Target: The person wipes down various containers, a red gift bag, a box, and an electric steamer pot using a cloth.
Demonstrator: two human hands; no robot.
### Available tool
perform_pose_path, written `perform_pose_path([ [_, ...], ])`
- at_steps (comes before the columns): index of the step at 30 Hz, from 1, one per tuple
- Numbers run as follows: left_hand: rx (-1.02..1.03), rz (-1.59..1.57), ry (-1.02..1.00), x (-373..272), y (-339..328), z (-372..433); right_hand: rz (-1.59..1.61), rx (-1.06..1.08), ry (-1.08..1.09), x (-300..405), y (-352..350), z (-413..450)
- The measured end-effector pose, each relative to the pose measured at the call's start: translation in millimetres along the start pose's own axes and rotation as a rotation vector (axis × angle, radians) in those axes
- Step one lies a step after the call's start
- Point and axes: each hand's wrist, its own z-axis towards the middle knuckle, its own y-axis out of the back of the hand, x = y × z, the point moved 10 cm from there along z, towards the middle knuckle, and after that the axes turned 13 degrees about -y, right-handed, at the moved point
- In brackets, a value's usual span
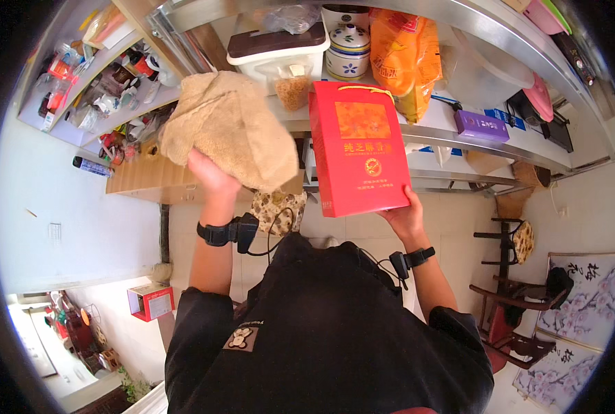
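My left hand [212,173] grips a tan terry cloth [230,129], raised and bunched in front of the shelving; most of my fingers are hidden beneath it. In my right hand [408,212] is a red gift box [359,155], held by its lower right corner. The box bears gold writing, an orange picture panel and a yellow cord handle [364,89] at its top. It tilts slightly, its printed face towards me. Cloth and box are apart. Behind them runs a metal-edged shelf [437,135].
On the shelf stand a dark-lidded white bin [279,49], a lidded ceramic jar [348,52], an orange bag [406,57] and a purple box [480,126]. Cluttered shelves [111,93] rise at left above a wooden cabinet [147,173]. A patterned stool [279,212] stands below; dark wooden chairs [514,300] are at right.
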Motion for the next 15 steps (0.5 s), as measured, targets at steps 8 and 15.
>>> perform_pose_path([
  [8, 0.86, 0.834, -0.27, 80.9, -54.3, -91.6, 0.193, 0.17, -0.075, -5.6, -35.1, 8.7],
  [15, 1.134, 1.014, -0.539, 66.8, -159.2, -139.3, 0.461, 0.282, -0.062, -24.1, -43.3, 25.7],
])
